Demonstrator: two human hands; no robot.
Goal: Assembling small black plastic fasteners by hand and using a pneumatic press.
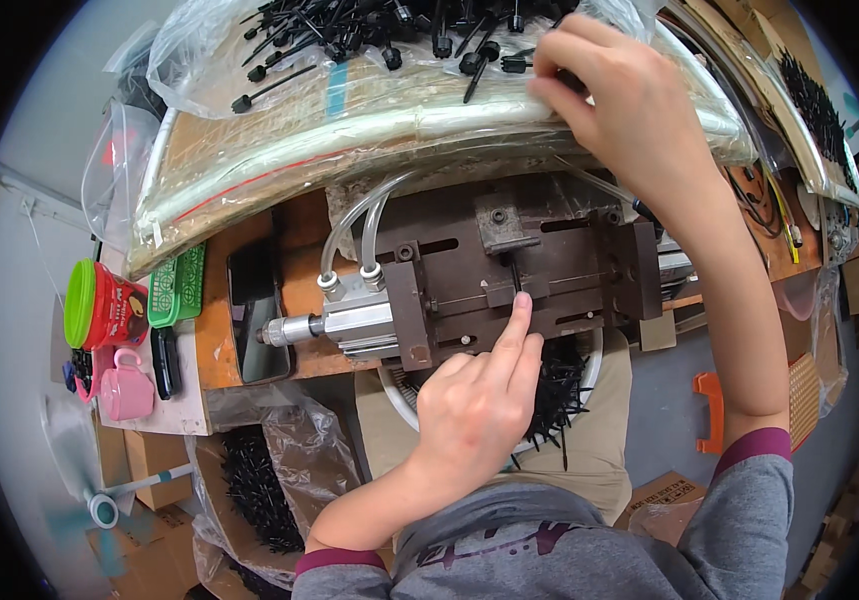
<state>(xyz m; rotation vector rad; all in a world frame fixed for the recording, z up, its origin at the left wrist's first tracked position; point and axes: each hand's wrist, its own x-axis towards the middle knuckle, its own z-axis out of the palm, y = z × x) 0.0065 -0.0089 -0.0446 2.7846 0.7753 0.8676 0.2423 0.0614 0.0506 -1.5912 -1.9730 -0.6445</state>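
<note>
My left hand (479, 400) points its index finger at a small black plastic part (515, 274) standing in the slot of a brown metal fixture (509, 270); the fingertip touches just below the part. My right hand (614, 95) reaches up into a clear plastic bag (349, 100) of several black plastic parts (349, 30), fingers pinched on one of them at the bag's edge. A silver pneumatic cylinder (344, 325) with two clear hoses (369, 215) sits at the fixture's left end.
A white bowl of black parts (559, 395) rests on my lap under the fixture. To the left lie a phone (254, 300), a green basket (177, 285), a red can with green lid (99, 305) and a pink cup (124, 385). A bag of black parts (254, 485) stands below.
</note>
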